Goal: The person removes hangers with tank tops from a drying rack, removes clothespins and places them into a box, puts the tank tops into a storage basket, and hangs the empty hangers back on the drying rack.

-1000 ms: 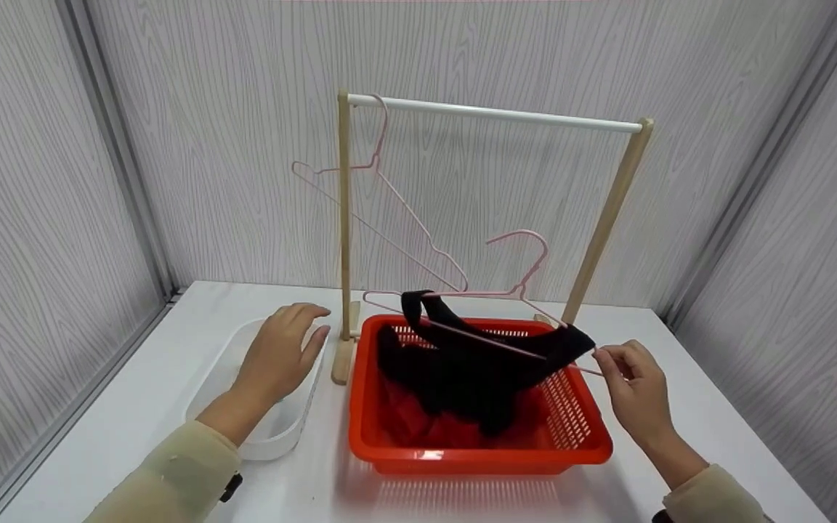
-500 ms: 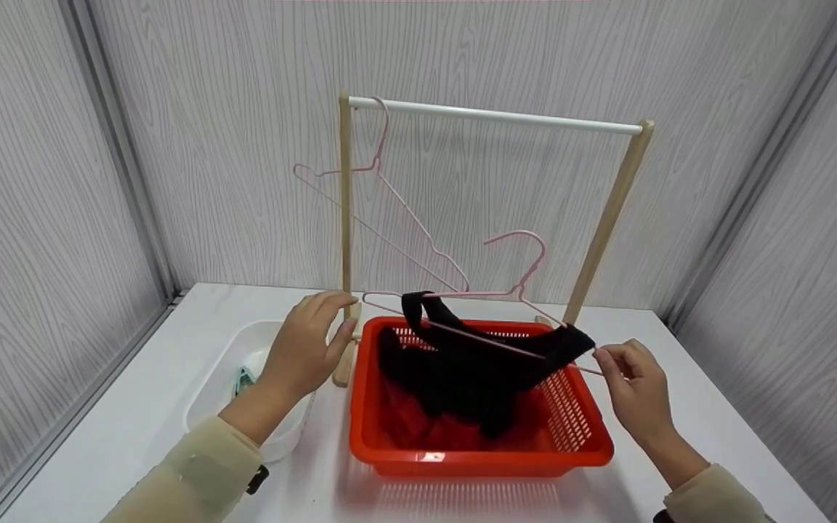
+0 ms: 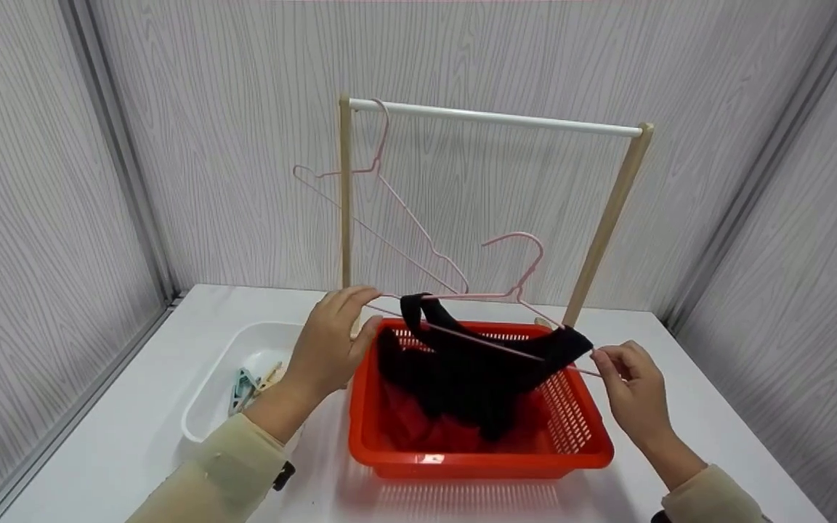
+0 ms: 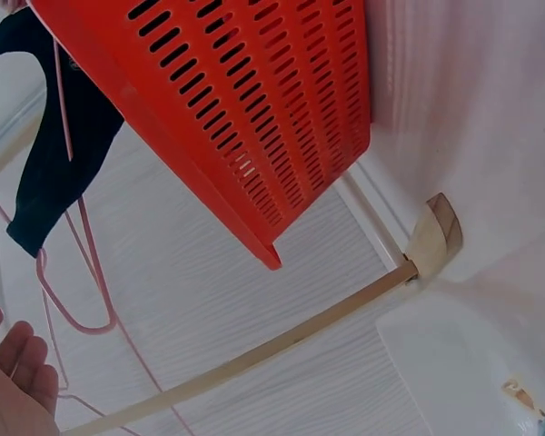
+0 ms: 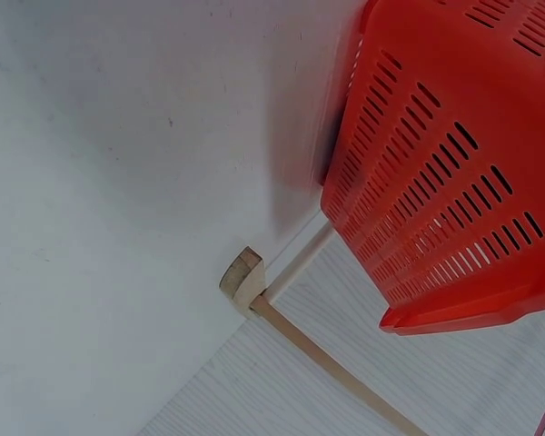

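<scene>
A pink hanger (image 3: 473,296) is held tilted over the red basket (image 3: 491,460). Black straps of a garment (image 3: 469,381) are looped over both of its shoulders, and the rest of that garment lies bunched in the basket. My right hand (image 3: 635,385) pinches the hanger's right end between thumb and fingers. At the other end is my left hand (image 3: 328,345), thumb and fingers spread apart. In the left wrist view its fingers (image 4: 27,359) sit a little away from the hanger's looped end. Red cloth (image 3: 415,421) shows under the black garment.
Behind the basket stands a rack with wooden posts (image 3: 611,218) and a white rail (image 3: 498,116). A second pink hanger (image 3: 407,211) hangs at the rail's left. On the left, a white tray (image 3: 204,396) contains clothespins (image 3: 244,385). Grey wood-grain panels enclose the table (image 3: 157,363).
My left hand has moved right from above the white tray to the hanger's left end, uncovering the clothespins. My right hand, the hanger and the garment have hardly moved.
</scene>
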`<state>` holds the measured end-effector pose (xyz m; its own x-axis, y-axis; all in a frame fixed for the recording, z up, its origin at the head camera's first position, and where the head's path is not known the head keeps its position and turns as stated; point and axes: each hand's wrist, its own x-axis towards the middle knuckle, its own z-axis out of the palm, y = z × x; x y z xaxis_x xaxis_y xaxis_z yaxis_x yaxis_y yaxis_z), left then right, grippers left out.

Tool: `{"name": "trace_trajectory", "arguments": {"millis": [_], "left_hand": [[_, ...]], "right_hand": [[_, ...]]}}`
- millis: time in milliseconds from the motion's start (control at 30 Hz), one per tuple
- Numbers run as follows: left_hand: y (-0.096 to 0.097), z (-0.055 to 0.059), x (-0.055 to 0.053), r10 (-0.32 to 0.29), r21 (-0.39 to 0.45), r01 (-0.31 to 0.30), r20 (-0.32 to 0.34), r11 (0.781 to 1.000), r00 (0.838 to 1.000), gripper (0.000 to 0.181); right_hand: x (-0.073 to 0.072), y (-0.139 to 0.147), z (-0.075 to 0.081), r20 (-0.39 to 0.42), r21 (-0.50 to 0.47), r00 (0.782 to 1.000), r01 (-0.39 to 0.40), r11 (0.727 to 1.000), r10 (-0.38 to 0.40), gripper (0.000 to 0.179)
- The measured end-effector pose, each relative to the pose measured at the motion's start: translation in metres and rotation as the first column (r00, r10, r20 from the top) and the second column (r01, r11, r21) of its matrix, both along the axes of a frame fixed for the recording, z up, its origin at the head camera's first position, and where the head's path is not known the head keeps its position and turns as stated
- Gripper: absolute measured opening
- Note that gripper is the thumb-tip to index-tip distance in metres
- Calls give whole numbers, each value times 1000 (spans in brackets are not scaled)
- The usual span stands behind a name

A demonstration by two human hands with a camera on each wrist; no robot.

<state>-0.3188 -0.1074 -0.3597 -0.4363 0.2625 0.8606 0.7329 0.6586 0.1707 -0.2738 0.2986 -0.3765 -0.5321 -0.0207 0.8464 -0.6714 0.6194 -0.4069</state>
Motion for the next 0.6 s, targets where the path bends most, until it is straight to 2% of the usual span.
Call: {"name": "trace_trajectory", "arguments": {"millis": [300,600], "left_hand": [[17,0,-2,0,-39,2,32,999,999,37],[26,-4,-7,-44,-29,46,49,999,998,33]], "right_hand": [[0,-3,1,6,-9,1000,1,1000,-1,14],[-1,-3,0,6,3,1000,-12,1000,12,15]]}}
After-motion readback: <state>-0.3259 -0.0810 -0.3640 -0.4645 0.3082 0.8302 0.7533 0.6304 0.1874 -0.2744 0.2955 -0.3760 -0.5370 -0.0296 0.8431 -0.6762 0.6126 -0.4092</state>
